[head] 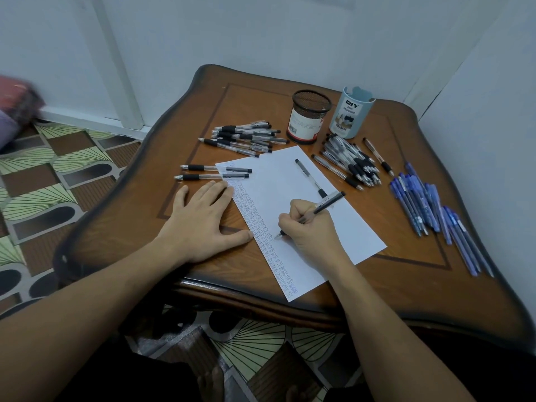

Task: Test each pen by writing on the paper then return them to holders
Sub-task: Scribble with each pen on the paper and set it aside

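Script on the paper [304, 181] is too small to read, likewise the print on the mesh holder [308, 123] label; inside of it and the blue holder [351, 117] can't be made out. Mid-barrel of the held pen [329, 202] is buried under the right hand [313, 230] fingers [293, 216], and the loose pen [309, 176] loses its near tip behind it. At the left edge a red-purple thing [17, 103] is blurred and cut off.

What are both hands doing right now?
Left hand: open, resting flat on the brown wooden table.
Right hand: gripping a clear black-grip pen, tip on the white paper sheet.
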### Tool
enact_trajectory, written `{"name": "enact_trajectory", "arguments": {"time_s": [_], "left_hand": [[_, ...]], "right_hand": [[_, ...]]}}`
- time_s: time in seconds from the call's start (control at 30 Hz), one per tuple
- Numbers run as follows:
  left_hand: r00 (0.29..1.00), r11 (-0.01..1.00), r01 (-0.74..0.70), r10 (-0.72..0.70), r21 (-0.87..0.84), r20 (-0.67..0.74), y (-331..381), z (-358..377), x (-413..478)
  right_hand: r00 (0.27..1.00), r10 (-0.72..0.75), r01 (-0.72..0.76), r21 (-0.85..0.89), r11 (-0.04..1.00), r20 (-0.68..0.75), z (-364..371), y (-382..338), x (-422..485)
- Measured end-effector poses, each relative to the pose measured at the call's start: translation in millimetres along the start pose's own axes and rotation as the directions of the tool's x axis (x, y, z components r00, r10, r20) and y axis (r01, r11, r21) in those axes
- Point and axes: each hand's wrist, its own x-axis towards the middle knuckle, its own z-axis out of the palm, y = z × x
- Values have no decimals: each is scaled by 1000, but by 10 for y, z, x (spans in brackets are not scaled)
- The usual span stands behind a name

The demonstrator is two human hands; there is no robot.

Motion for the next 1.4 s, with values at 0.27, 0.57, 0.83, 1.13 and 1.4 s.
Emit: {"name": "enact_trajectory", "arguments": {"time_s": [0.27,0.57,0.83,1.13,1.4], "left_hand": [[1000,1000,1,-1,-4,5,3,-5,-9],[1000,1000,-7,8,-9,1,-5,1,-7],[999,1000,-5,4,13,32,-11,-11,-2],[999,1000,-5,5,10,41,-28,4,5],[1000,1000,-6,7,-8,24,-45,13,8]], "right_hand": [[1000,10,-10,-30,999,2,-3,-22,-16],[995,82,-72,148,986,-64,-69,-19,59],[962,272,-249,334,909,-22,-130,-189,91],[957,289,-290,227,930,39,-201,-256,185],[955,293,-297,225,928,53,-444,-298,455]]}}
